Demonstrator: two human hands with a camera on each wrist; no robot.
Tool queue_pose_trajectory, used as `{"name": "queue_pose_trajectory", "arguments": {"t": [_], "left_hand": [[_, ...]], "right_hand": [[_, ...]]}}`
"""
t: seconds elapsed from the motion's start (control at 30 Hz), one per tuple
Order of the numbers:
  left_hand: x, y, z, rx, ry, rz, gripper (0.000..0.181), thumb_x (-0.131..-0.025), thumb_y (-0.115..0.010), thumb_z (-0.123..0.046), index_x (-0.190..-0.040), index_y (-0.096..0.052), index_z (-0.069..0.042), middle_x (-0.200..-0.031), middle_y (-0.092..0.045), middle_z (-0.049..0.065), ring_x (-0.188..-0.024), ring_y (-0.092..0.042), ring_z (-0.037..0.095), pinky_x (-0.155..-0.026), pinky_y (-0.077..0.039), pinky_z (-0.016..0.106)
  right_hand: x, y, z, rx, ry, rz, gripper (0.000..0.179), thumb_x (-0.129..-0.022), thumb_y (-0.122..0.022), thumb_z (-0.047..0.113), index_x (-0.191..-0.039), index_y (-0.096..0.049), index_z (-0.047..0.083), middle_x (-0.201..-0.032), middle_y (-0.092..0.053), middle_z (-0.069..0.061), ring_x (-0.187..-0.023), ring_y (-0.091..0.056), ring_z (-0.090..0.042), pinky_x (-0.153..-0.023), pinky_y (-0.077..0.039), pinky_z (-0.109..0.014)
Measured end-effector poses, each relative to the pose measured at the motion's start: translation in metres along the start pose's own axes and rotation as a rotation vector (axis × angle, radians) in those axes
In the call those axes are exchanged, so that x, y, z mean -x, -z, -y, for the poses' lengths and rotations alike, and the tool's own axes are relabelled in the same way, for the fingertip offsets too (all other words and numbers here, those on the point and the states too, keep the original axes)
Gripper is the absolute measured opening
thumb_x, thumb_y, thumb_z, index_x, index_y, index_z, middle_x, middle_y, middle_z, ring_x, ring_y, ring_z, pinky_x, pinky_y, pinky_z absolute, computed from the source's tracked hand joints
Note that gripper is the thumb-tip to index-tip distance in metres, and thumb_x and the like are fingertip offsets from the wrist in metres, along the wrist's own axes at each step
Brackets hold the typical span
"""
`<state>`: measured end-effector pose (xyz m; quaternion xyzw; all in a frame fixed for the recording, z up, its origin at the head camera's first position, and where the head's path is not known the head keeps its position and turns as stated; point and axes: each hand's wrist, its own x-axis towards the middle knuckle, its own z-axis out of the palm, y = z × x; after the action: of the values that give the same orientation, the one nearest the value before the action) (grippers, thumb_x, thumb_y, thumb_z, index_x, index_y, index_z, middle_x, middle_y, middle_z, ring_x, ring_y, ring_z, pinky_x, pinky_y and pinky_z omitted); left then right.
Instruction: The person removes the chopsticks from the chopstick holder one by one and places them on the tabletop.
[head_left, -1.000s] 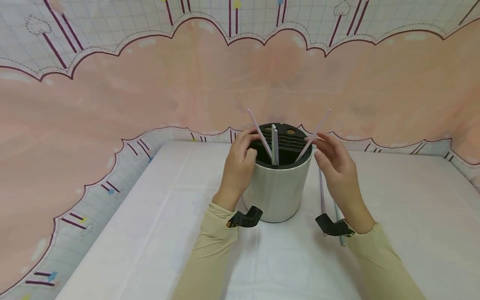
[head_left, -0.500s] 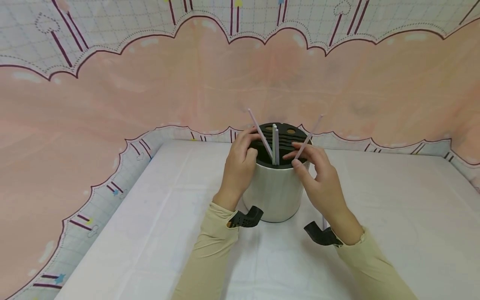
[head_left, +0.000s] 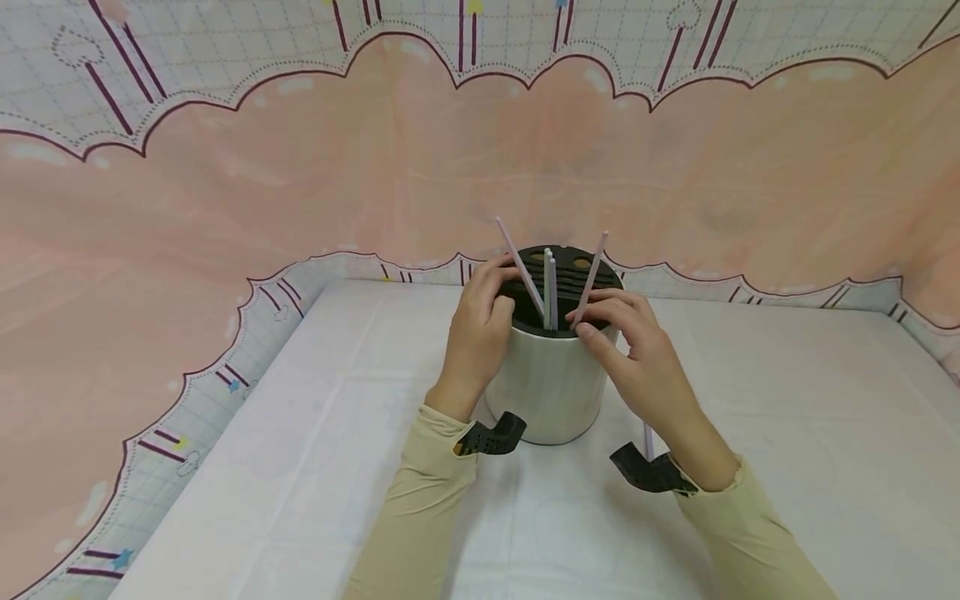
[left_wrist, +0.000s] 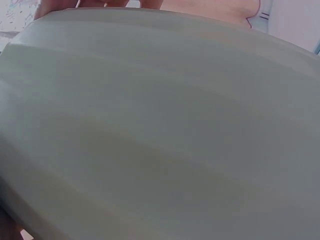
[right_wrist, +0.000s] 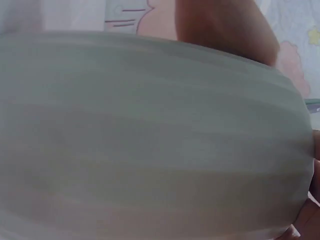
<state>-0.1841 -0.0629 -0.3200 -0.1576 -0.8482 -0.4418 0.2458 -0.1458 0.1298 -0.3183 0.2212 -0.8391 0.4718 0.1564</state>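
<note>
A round white ribbed holder [head_left: 551, 387] stands upright on the table, with a black slotted top [head_left: 573, 267]. My left hand [head_left: 480, 321] grips its left rim. In the left wrist view the holder's wall [left_wrist: 160, 125] fills most of the picture. Two grey-white sticks [head_left: 551, 292] stand in the front opening, and a pink stick [head_left: 519, 265] leans left beside them. At the right of that opening my right hand [head_left: 637, 350] pinches another pink stick [head_left: 590, 279], its lower end at the rim. The holder's wall [right_wrist: 150, 140] also fills the right wrist view.
Part of a lilac stick [head_left: 648, 442] lies on the table under my right wrist. White cloth [head_left: 315, 467] covers the table. A patterned pink curtain [head_left: 375, 175] hangs behind it.
My right hand has moved left and slightly down to the holder's front right rim. The pink stick in it has swung from a strong rightward lean to nearly upright. The left hand stays put.
</note>
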Motion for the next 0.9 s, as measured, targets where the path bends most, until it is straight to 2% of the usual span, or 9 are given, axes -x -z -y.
{"name": "queue_pose_trajectory", "arguments": {"t": [0.13,0.3,0.47,0.57,0.7,0.9], "left_hand": [[0.0,-0.001,0.002,0.0,-0.003,0.002,0.041,-0.084,-0.03,-0.014,-0.115,-0.056,-0.012,-0.133,-0.04,-0.009,-0.124,-0.03,0.003,-0.101,-0.027,0.031],[0.0,-0.001,0.003,0.007,-0.006,-0.001,0.041,-0.084,-0.029,-0.014,-0.114,-0.056,-0.013,-0.133,-0.04,-0.01,-0.124,-0.03,0.003,-0.101,-0.027,0.031],[-0.002,-0.001,0.002,0.016,-0.029,-0.002,0.04,-0.084,-0.03,-0.013,-0.114,-0.056,-0.012,-0.133,-0.039,-0.01,-0.124,-0.029,0.003,-0.101,-0.026,0.031],[-0.002,-0.002,0.003,0.017,-0.042,-0.001,0.039,-0.084,-0.03,-0.012,-0.112,-0.056,-0.012,-0.133,-0.039,-0.01,-0.125,-0.029,0.004,-0.101,-0.026,0.031],[-0.002,-0.002,0.003,0.024,-0.05,0.002,0.038,-0.084,-0.031,-0.011,-0.111,-0.057,-0.012,-0.133,-0.04,-0.008,-0.125,-0.028,0.005,-0.101,-0.026,0.031],[-0.002,-0.001,0.004,0.029,-0.052,-0.006,0.037,-0.084,-0.031,-0.009,-0.11,-0.057,-0.012,-0.132,-0.041,-0.009,-0.125,-0.028,0.004,-0.1,-0.027,0.031]], "right_hand": [[-0.001,-0.002,0.001,-0.068,-0.037,-0.014,0.019,-0.09,-0.05,0.028,-0.101,-0.059,0.014,-0.119,-0.045,0.002,-0.118,-0.035,-0.013,-0.092,-0.031,-0.047],[-0.004,-0.002,0.007,-0.193,-0.032,-0.115,0.016,-0.09,-0.05,0.022,-0.099,-0.056,0.01,-0.102,-0.058,0.001,-0.115,-0.042,-0.01,-0.094,-0.034,-0.034],[-0.005,0.003,0.018,-0.383,-0.002,-0.211,0.018,-0.089,-0.05,0.011,-0.102,-0.053,-0.001,-0.097,-0.058,-0.011,-0.111,-0.047,-0.022,-0.094,-0.036,-0.027],[-0.005,0.005,0.019,-0.467,0.024,-0.26,0.023,-0.087,-0.052,0.006,-0.107,-0.05,-0.005,-0.098,-0.057,-0.015,-0.106,-0.05,-0.026,-0.091,-0.038,-0.026],[-0.006,0.008,0.014,-0.551,0.057,-0.328,0.028,-0.085,-0.055,0.004,-0.112,-0.052,-0.003,-0.096,-0.058,-0.016,-0.097,-0.055,-0.026,-0.089,-0.04,-0.028],[-0.009,0.012,0.003,-0.721,0.161,-0.418,0.03,-0.083,-0.053,-0.004,-0.113,-0.05,-0.006,-0.097,-0.056,-0.023,-0.093,-0.055,-0.031,-0.083,-0.046,-0.035]]}}
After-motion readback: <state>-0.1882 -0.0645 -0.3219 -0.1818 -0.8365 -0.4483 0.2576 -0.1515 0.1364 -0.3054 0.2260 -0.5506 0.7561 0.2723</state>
